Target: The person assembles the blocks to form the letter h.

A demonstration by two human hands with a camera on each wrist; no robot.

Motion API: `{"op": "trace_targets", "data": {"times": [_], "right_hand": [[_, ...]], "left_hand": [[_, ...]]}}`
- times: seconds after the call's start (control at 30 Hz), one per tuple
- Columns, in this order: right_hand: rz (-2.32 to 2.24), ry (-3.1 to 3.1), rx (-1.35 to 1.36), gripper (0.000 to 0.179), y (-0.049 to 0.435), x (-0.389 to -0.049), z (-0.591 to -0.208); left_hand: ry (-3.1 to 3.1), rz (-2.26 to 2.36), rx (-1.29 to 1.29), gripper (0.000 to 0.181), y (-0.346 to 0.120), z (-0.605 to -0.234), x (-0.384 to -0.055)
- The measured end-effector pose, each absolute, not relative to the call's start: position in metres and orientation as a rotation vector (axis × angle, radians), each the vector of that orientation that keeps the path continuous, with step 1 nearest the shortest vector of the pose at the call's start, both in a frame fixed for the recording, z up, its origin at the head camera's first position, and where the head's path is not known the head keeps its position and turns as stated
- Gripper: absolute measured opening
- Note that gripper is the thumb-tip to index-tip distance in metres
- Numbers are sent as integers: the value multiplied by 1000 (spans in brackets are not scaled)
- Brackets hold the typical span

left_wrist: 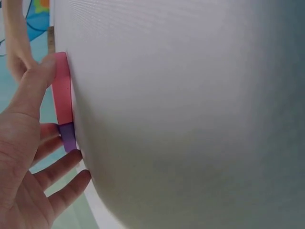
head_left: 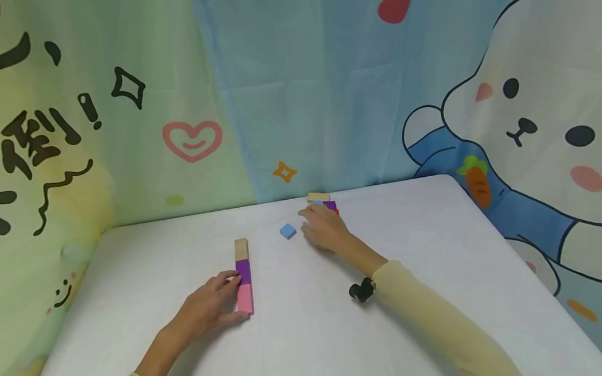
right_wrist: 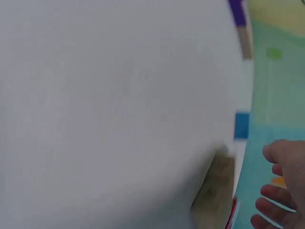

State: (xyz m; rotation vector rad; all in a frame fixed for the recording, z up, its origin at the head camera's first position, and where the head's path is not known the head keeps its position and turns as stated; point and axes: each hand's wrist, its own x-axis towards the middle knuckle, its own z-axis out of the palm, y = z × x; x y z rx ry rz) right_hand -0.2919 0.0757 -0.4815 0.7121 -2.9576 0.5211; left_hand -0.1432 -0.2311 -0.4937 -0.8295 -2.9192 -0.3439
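A straight row of three blocks lies on the table: pink [head_left: 244, 299], purple [head_left: 243, 272] and bare wood [head_left: 241, 249] at the far end. My left hand [head_left: 208, 307] is beside it, thumb touching the pink block's near end, spread fingers reaching the purple one. Farther back, my right hand [head_left: 326, 228] hovers with loosely bent fingers and nothing visibly held. It partly hides a cluster with a wooden block [head_left: 318, 196], a purple block [head_left: 330, 205] and bits of blue and red. A light blue block [head_left: 287, 231] lies left of it. The right wrist view shows a wooden block [right_wrist: 214, 193] near this hand.
The white table [head_left: 180, 241] ends at the back against a printed curtain [head_left: 316, 95]. Its right edge slopes down beside a cartoon bear [head_left: 539, 104] on the curtain. Black wrist devices sit on both wrists.
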Motion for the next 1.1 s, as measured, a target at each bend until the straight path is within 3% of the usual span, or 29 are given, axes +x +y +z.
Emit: {"op": "trace_targets", "data": {"times": [0.27,0.57,1.1], "right_hand": [[461,-3048,356,53,114,-311,-489],[479,-3154,131,73,110,-314,-490],[569,-3180,-14,80,98,-314,-495]], "left_hand": [[-2890,-345,-842,80,-232,-492,-143],[-2905,-340,-836,80,-232,-491,-143],[-2975,-356,-819,80,-230,-492,-142]]}}
